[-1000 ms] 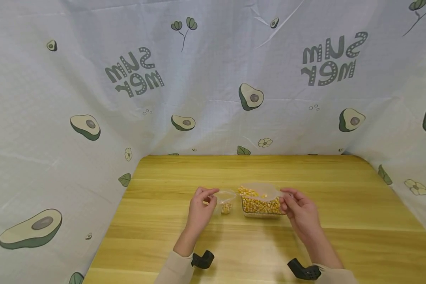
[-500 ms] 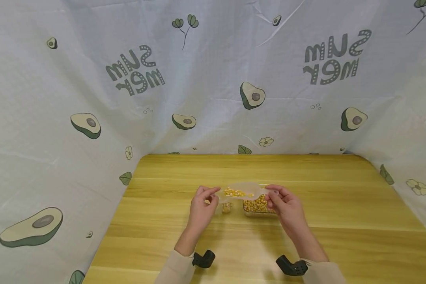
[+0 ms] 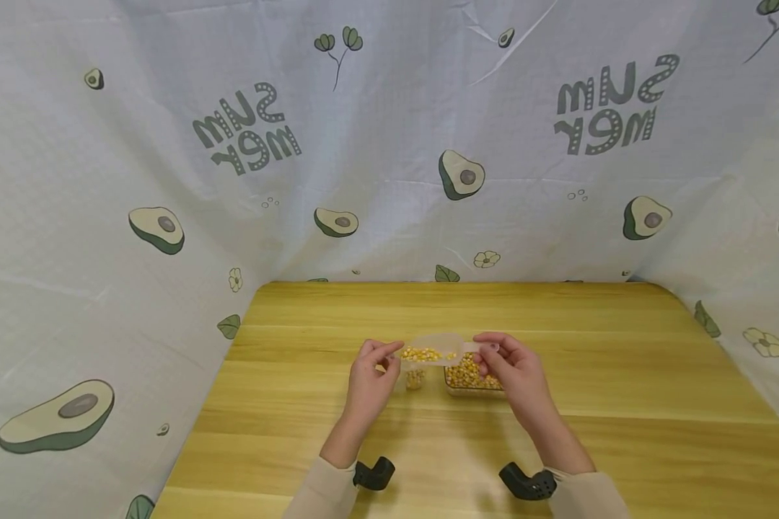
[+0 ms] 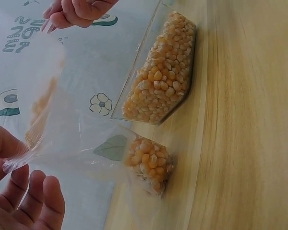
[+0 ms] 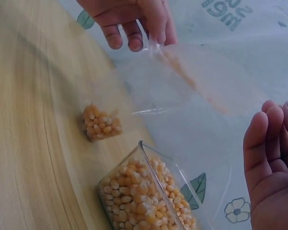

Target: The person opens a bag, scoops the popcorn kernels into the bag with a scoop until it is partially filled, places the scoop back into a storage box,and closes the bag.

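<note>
My left hand [image 3: 371, 375] pinches the rim of a clear plastic bag [image 4: 91, 153] between thumb and index finger, while its other fingers are loosely bent. Corn kernels [image 4: 149, 163] fill the bottom of the bag, which rests on the table. My right hand [image 3: 516, 371] grips the handle of a translucent scoop [image 3: 438, 344]. More kernels [image 3: 423, 354] lie in the scoop, which is held level-looking over the bag's mouth, its front end close to my left fingers. Behind the scoop and partly under my right hand stands a clear rectangular container [image 3: 477, 392] heaped with corn kernels [image 5: 139, 201].
A wooden table [image 3: 448, 447] carries everything. Behind and beside it hangs a pale curtain [image 3: 389, 144] printed with avocados and letters. A black wrist mount [image 3: 374, 473] sits on the left wrist and another mount [image 3: 528, 481] on the right.
My right hand has moved left with the loaded scoop, from above the container to the bag's mouth. My left hand has stayed almost still, pinching the bag.
</note>
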Demonstrator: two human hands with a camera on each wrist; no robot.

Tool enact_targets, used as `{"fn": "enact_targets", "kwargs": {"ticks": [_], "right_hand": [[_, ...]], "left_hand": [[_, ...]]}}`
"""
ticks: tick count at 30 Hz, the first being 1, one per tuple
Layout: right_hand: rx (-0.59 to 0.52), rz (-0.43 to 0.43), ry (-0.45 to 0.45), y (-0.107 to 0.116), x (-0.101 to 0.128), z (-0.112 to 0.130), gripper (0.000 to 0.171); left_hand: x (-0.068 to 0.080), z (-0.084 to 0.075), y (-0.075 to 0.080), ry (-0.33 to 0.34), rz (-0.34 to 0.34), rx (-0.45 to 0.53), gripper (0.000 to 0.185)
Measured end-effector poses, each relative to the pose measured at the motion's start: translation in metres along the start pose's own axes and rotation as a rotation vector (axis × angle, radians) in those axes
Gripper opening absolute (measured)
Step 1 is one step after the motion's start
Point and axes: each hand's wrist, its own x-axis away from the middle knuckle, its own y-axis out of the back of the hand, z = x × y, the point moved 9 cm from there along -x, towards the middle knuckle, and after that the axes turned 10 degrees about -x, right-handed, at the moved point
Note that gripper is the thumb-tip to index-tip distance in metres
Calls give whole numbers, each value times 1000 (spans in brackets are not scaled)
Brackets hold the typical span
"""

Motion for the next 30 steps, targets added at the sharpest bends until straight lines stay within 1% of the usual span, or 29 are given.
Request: {"fn": "enact_targets", "kwargs": {"ticks": [5, 12, 23, 30], "right_hand": [[23, 12, 25, -5, -1, 4, 39], [83, 5, 44, -8, -2, 9, 34], [113, 17, 74, -12, -1, 21, 33], [135, 30, 124, -15, 0, 27, 26]], "left_hand": [[1, 0, 0, 3, -3, -11, 26], [1, -1, 1, 2, -7, 0, 26], [0, 0, 1, 2, -13, 2, 26], [1, 0, 2, 0, -12, -3, 26]]}}
